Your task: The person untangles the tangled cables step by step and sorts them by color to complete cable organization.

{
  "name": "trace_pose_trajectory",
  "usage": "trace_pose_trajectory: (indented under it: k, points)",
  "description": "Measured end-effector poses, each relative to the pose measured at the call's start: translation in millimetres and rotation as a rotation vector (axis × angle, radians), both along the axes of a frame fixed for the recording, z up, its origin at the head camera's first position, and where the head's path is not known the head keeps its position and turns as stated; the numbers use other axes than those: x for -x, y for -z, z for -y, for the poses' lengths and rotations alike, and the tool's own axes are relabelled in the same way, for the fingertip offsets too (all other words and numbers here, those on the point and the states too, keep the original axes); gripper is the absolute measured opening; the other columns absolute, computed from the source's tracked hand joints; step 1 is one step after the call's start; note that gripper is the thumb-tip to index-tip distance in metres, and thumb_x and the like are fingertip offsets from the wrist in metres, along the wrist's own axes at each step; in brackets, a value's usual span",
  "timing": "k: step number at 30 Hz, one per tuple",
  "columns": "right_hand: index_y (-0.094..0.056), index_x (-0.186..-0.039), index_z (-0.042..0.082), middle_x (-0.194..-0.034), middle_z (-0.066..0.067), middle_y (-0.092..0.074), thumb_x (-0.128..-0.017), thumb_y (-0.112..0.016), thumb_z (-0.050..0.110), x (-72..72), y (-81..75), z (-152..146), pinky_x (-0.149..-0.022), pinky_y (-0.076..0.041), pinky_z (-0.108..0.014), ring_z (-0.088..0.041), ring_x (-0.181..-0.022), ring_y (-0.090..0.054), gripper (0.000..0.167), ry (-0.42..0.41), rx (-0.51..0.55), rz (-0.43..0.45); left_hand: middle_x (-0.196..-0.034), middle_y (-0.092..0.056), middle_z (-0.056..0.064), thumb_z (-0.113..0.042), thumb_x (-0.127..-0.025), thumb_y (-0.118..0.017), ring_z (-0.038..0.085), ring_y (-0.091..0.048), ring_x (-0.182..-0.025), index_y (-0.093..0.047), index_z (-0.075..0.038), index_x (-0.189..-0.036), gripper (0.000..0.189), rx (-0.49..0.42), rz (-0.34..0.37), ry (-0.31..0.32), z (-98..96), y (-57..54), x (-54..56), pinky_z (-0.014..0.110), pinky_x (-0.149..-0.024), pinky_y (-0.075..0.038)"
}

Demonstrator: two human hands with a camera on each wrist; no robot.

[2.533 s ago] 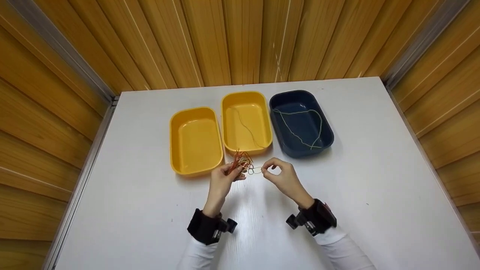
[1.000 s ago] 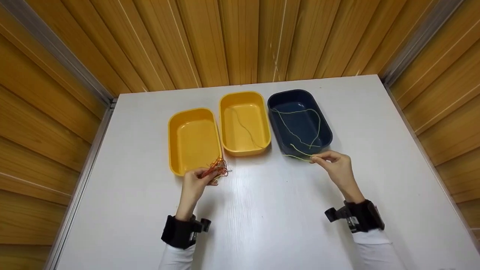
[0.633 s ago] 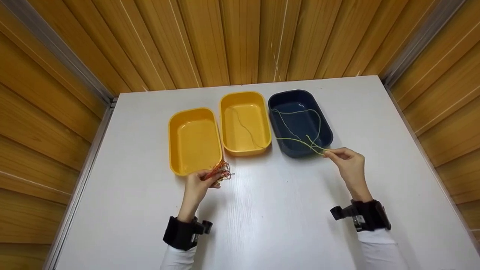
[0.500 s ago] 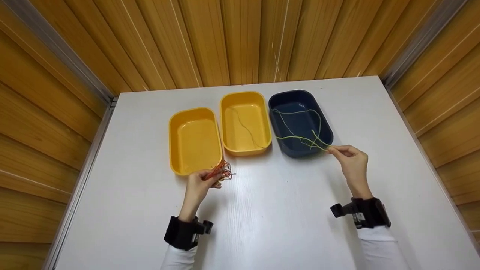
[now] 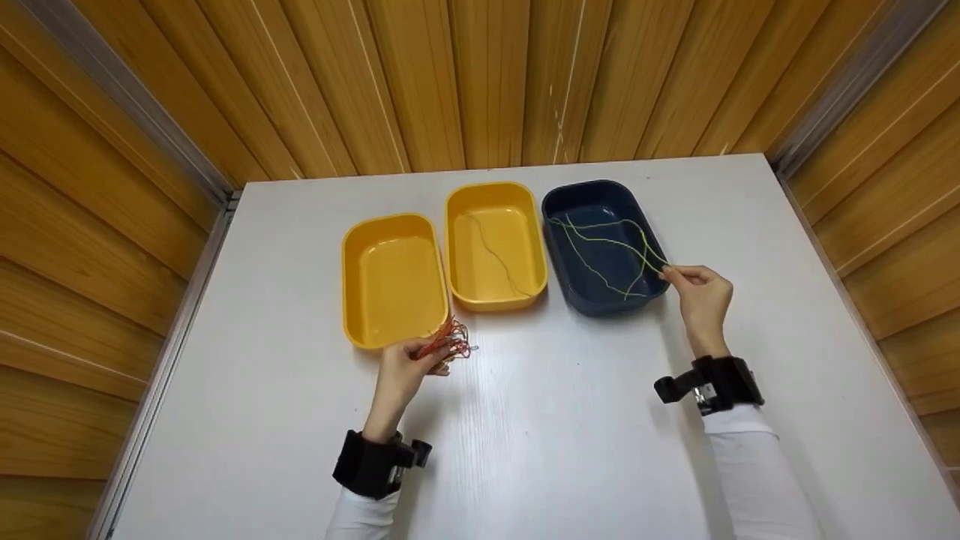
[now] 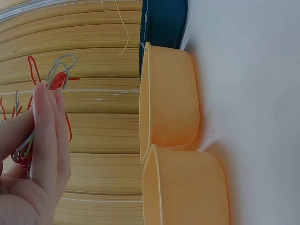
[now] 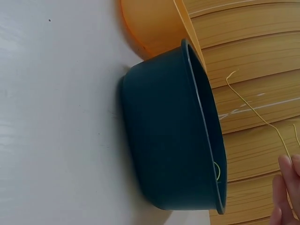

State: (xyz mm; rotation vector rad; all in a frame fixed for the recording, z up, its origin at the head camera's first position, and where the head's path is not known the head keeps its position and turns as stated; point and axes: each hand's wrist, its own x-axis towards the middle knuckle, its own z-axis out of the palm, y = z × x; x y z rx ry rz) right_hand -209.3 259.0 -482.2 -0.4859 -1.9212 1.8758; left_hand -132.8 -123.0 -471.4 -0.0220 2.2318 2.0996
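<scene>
My left hand (image 5: 401,371) grips a tangled bundle of thin wires (image 5: 452,339), mostly red with some grey and yellow, by the near right corner of the left yellow bin (image 5: 351,289). In the left wrist view, red and grey loops stick out past the fingertips. At the right rim of the navy bin (image 5: 600,306), my right hand (image 5: 706,300) pinches a yellow-green wire (image 7: 253,108) between thumb and fingers, its length stretching leftward over the bin. Another yellow-green wire (image 5: 598,276) lies looped inside that bin.
The middle yellow bin (image 5: 496,304) holds one thin yellowish wire (image 5: 496,257) and stands between the other two bins. All three stand on a white table (image 5: 525,465), with wood-plank walls (image 5: 480,82) behind and at the sides.
My right hand has drawn a yellow-green wire away from the bundle, carried it right, then farther back over the navy bin. My left hand has shifted left with the bundle.
</scene>
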Motion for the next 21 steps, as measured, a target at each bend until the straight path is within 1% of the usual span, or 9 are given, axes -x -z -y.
trace_pose_trajectory:
  k: [2,4,6,8,11,15,18,19,21]
  points:
    - [-0.067,-0.066,0.004,-0.055,0.009,-0.062,-0.075,-0.065,-0.007,2.0,-7.0,5,-0.053,-0.046,-0.010,-0.003,-0.054,-0.061,0.014,0.020,0.003,0.041,-0.089,-0.062,0.028,0.005,-0.078,-0.062,0.011,-0.062,-0.058,-0.057,0.019,-0.097,0.024,-0.014,-0.001,0.004,-0.8,0.0,-0.2,0.026,-0.056,-0.055]
    - [-0.066,-0.067,0.001,-0.052,0.011,-0.060,-0.075,-0.065,-0.006,6.7,-5.5,7,-0.050,-0.044,-0.009,-0.003,-0.053,-0.061,0.010,0.038,-0.025,0.074,-0.089,-0.062,0.028,0.005,-0.078,-0.062,0.012,-0.063,-0.059,-0.057,0.019,-0.099,0.025,-0.023,-0.001,0.004,-1.7,0.2,-0.1,0.027,-0.056,-0.055]
    - [-0.066,-0.072,-0.004,-0.051,0.014,-0.059,-0.075,-0.066,-0.003,12.6,1.7,6,-0.048,-0.043,-0.008,-0.002,-0.053,-0.060,0.004,0.045,-0.088,0.091,-0.089,-0.062,0.027,0.004,-0.078,-0.062,0.013,-0.063,-0.059,-0.057,0.019,-0.098,0.025,-0.029,0.007,0.001,-2.5,-0.1,0.0,0.027,-0.057,-0.055]
    - [-0.065,-0.077,-0.008,-0.050,0.017,-0.057,-0.076,-0.067,0.000,18.2,9.8,6,-0.047,-0.042,-0.008,0.000,-0.053,-0.060,0.008,0.048,-0.150,0.104,-0.088,-0.063,0.027,0.004,-0.078,-0.062,0.012,-0.063,-0.058,-0.058,0.018,-0.098,0.024,-0.024,0.012,-0.003,-3.2,-0.1,0.1,0.028,-0.057,-0.055]
    - [-0.065,-0.079,-0.008,-0.049,0.022,-0.054,-0.076,-0.068,0.003,24.9,19.4,7,-0.047,-0.041,-0.006,0.003,-0.052,-0.058,0.012,0.055,-0.217,0.115,-0.087,-0.063,0.026,0.004,-0.078,-0.062,0.010,-0.062,-0.056,-0.059,0.018,-0.096,0.023,-0.009,0.023,-0.003,-4.4,-0.5,0.2,0.027,-0.057,-0.055]
    - [-0.065,-0.079,-0.007,-0.049,0.025,-0.051,-0.076,-0.068,0.005,30.0,26.1,12,-0.047,-0.041,-0.007,0.006,-0.050,-0.054,0.012,0.064,-0.255,0.127,-0.087,-0.063,0.026,0.004,-0.078,-0.062,0.009,-0.061,-0.054,-0.059,0.017,-0.096,0.022,-0.007,0.024,0.006,-6.0,-1.0,-0.4,0.027,-0.057,-0.055]
    - [-0.065,-0.078,-0.006,-0.050,0.023,-0.053,-0.076,-0.068,0.005,32.3,29.0,16,-0.047,-0.041,-0.007,0.007,-0.050,-0.054,0.011,0.056,-0.279,0.135,-0.086,-0.063,0.025,0.003,-0.078,-0.062,0.009,-0.061,-0.055,-0.059,0.018,-0.095,0.022,-0.015,0.024,0.011,-7.4,-2.1,-1.2,0.027,-0.057,-0.055]
    - [-0.065,-0.078,-0.005,-0.052,0.020,-0.055,-0.075,-0.068,0.005,33.1,29.7,17,-0.047,-0.041,-0.007,0.007,-0.050,-0.054,0.011,0.051,-0.285,0.136,-0.085,-0.063,0.024,0.003,-0.078,-0.063,0.009,-0.061,-0.055,-0.059,0.018,-0.094,0.022,-0.013,0.026,0.011,-7.9,-2.5,-1.5,0.027,-0.058,-0.055]
    - [-0.066,-0.077,-0.005,-0.057,0.011,-0.061,-0.075,-0.069,0.004,34.7,30.8,19,-0.047,-0.041,-0.007,0.007,-0.050,-0.054,0.010,0.042,-0.313,0.134,-0.084,-0.064,0.023,0.002,-0.078,-0.063,0.008,-0.061,-0.055,-0.059,0.018,-0.094,0.022,-0.009,0.030,0.009,-8.9,-3.2,-1.7,0.026,-0.057,-0.055]
